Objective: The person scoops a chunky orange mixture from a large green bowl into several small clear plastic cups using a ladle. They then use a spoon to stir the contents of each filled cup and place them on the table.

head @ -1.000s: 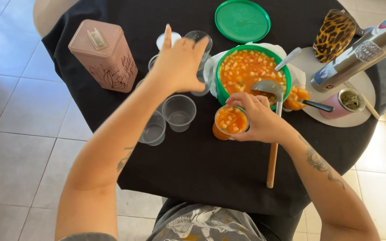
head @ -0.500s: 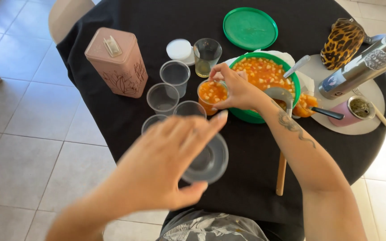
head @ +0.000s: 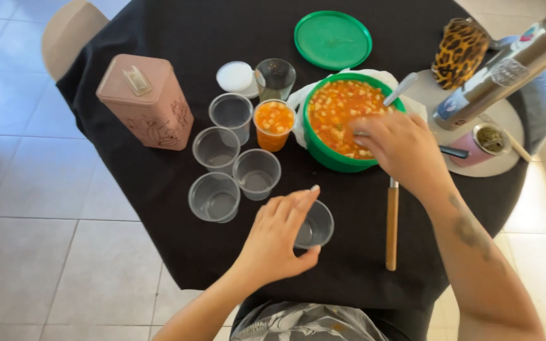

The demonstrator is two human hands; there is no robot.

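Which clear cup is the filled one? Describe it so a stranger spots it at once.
Start at the green bowl of orange stew on the black table. The filled cup stands just to its left, beside the cluster of clear plastic cups. It alone is full of orange stew; the others are empty.

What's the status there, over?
Left hand gripping an empty clear cup near the table edge. Right hand on the ladle in the green bowl of stew. Filled cup beside the bowl.
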